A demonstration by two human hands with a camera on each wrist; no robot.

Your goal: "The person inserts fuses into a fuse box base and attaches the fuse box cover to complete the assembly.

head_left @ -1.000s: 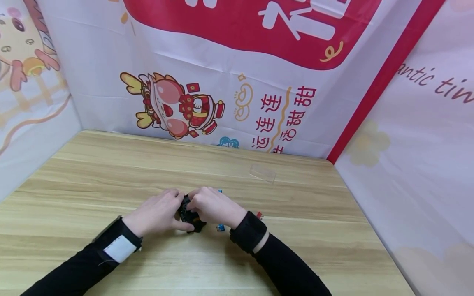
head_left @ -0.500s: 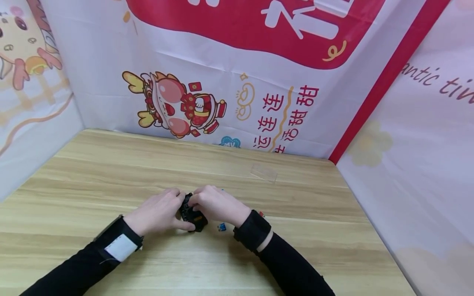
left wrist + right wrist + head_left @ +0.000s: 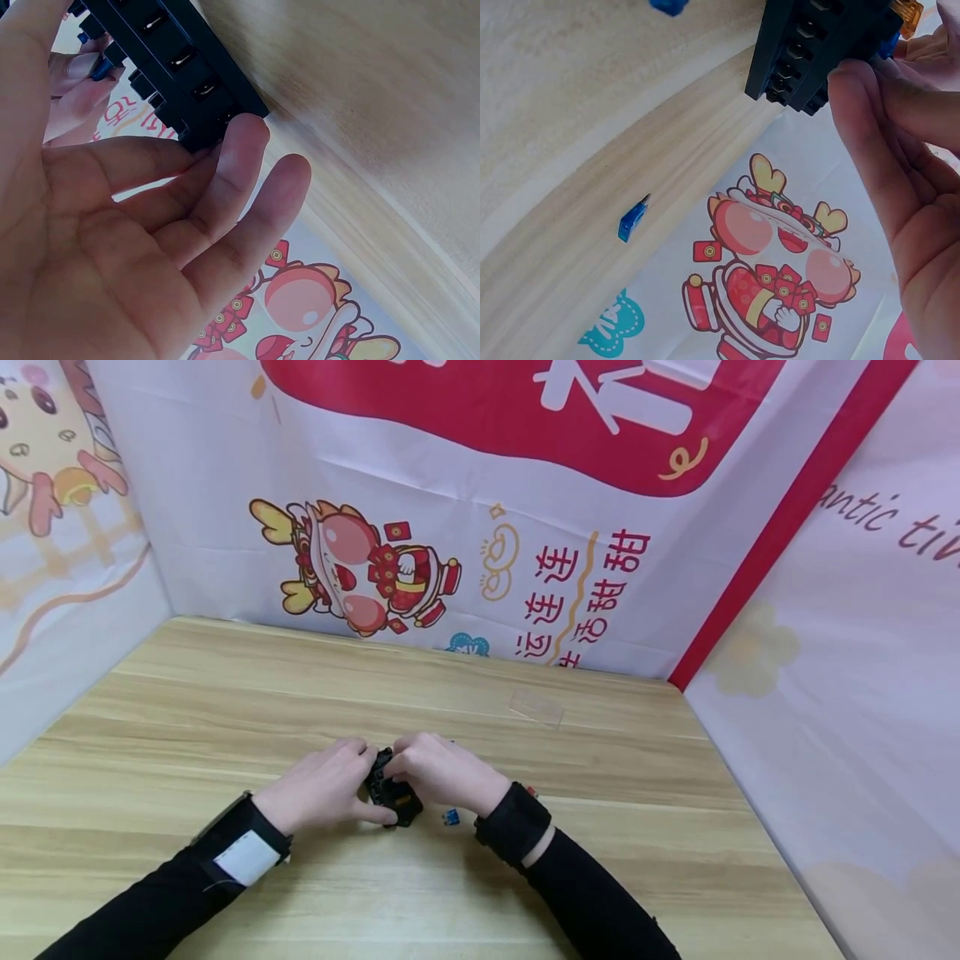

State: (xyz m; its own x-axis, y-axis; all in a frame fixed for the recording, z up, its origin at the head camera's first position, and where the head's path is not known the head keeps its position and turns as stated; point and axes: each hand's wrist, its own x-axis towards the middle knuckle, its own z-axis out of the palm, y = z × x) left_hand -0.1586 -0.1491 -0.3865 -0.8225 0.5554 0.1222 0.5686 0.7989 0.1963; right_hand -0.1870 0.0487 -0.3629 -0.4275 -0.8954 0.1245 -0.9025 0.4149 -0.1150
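Observation:
In the head view a black fuse box (image 3: 405,808) with rows of slots lies between the two hands. My left hand (image 3: 322,787) grips it from the left, thumb at the near end and fingertips at the far end. My right hand (image 3: 442,768) is bent over its upper side, thumb and fingers together. A blue blade fuse (image 3: 103,69) shows at the right fingertips in the left wrist view, against the box's side; the fingers partly hide it. Beyond it, an orange fuse (image 3: 907,16) sticks out of the box in the right wrist view.
On the wooden table (image 3: 225,693), another blue fuse (image 3: 451,817) lies just right of the box. A red fuse (image 3: 532,792) is partly covered by the right wristband. Farther back lies a clear plastic piece (image 3: 537,707). Printed cloth walls stand along the table's edges.
Both hands stay at the fuse box in nearly the same pose. The head view has shifted slightly; more of the box's orange part and the near blue fuse shows.

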